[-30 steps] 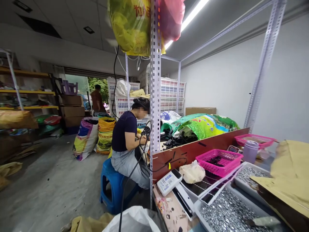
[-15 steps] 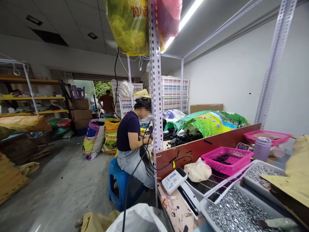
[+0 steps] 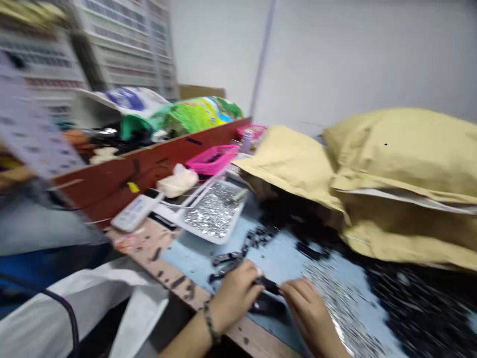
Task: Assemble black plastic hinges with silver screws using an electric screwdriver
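Both my hands meet over the light blue work surface [image 3: 278,253] near the table's front edge. A short black rod-like part [image 3: 271,285] spans between them, blurred by motion. My left hand [image 3: 242,286], with a beaded bracelet at its wrist, is closed round one end. My right hand [image 3: 307,303] pinches the other end. Just below lies a dark, smooth object [image 3: 269,307], its kind unclear. Small black pieces [image 3: 257,237] lie beyond my left hand. Thin silvery metal pieces [image 3: 339,293] are spread beside my right hand.
A tray of shiny metal parts [image 3: 219,239], a pink basket [image 3: 212,160] and a white scale-like device [image 3: 131,214] stand at the left by a red board [image 3: 108,186]. Tan sacks [image 3: 406,154] spill black pieces [image 3: 428,308] at the right. A white sack [image 3: 112,283] hangs below the table's edge.
My view has swung right and down, from the room and the seated co-worker to the work surface. Both my hands have come into view, with the black part between them.
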The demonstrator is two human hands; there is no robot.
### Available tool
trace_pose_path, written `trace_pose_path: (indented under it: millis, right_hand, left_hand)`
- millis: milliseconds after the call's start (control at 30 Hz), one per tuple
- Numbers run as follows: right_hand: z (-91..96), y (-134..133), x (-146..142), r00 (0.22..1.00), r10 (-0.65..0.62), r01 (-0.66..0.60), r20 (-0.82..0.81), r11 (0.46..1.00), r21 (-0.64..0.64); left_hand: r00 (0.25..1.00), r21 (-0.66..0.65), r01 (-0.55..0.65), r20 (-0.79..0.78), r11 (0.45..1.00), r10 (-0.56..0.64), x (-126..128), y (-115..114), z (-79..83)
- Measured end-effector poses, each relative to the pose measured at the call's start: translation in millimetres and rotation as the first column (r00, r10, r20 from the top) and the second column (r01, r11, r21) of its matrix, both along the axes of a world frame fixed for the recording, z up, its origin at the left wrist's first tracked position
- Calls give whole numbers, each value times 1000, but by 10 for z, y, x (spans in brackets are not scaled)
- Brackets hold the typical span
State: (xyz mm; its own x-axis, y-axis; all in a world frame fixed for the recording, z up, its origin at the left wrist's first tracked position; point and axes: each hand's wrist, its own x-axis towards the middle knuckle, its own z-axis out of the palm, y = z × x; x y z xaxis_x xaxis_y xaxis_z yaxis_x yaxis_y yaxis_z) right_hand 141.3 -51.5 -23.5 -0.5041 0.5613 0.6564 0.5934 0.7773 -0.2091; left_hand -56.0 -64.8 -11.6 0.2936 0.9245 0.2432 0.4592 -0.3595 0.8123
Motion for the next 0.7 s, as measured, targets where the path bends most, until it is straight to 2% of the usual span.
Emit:
trace_pose_path:
  millis: [67,133,200,267,333,400,433,500,600,700]
  right_hand:
    - [47,-104,142,994,-90,94,58,992,-79]
    - [91,-150,128,982,-179,185,55,970,-156]
    - [121,-187,50,970,-242,233,-14,944,-233]
    - [139,-225,-32,953,-277,219,-124,911,-350]
    - [157,-249,-98,918,-326,174,-226,842,-511]
    - [178,-244,-153,867,-401,113,-297,737,-666]
    - [188,-233,-175,838,-440,83,-324,688,-721]
    - [203,-204,-201,789,-485,16,-377,630,-776]
    - [212,-179,-159,689,-491,-165,-532,608,-776]
    - [222,-171,-39,448,-563,-306,-695,634,-710]
  left_hand:
    - [999,-4,3,37,1000,-3,0,49,-18]
    - [999,2,10,38,1000,-10,-9,52,11]
    - [1000,31,7,14,999,-7,-8,30,46]
    - [1000,73,-5,-16,997,6,7,16,56]
    - [999,104,-25,-36,994,29,26,22,44]
    - [998,109,-40,-47,993,46,41,36,25]
    - [997,110,-42,-54,993,48,46,41,17]
    - [997,112,-36,-69,993,44,45,46,11]
    - [996,106,-34,-75,994,42,16,45,23]
    - [996,40,-76,-39,996,77,-20,58,39]
